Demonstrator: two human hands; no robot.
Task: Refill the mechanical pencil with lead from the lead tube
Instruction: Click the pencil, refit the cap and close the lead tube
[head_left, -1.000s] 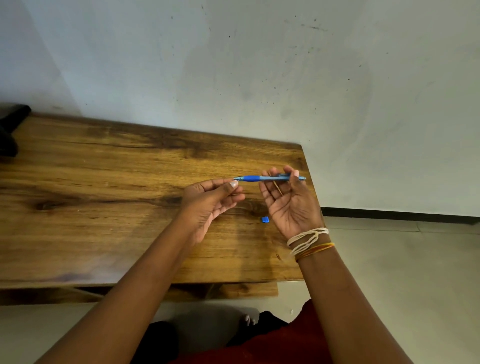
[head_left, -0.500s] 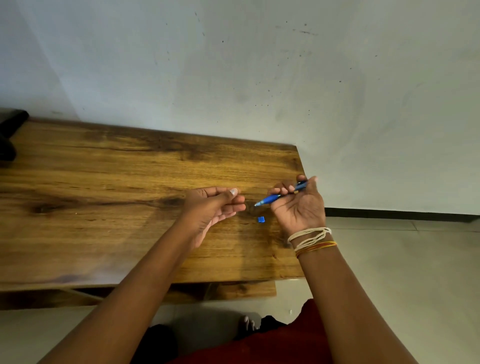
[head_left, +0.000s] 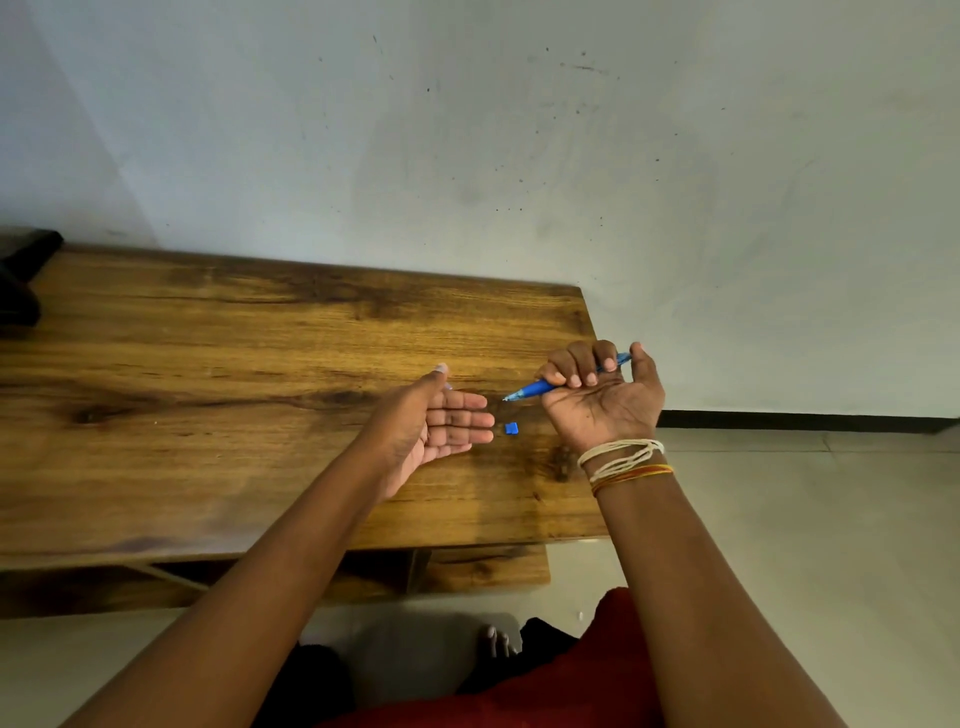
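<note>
While the mechanical pencil (head_left: 545, 387) is clamped in the curled fingers of the right hand (head_left: 605, 397), its tip slopes down toward the left hand (head_left: 441, 421), which is held palm-up, fingers extended together and empty. A small blue cap (head_left: 511, 427) lies on the wooden table (head_left: 208, 364) between both hands. No lead tube is visible. Risk: a careless sweep of either hand could knock the cap off the nearby table edge

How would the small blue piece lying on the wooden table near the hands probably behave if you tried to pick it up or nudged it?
The small blue piece looks tiny beside the open left hand, so it is probably very light and fiddly to pinch. Its blocky outline suggests it would slide on the smooth wooden table rather than roll. Lying toward the table's right end, a hard nudge could send it off.
</note>
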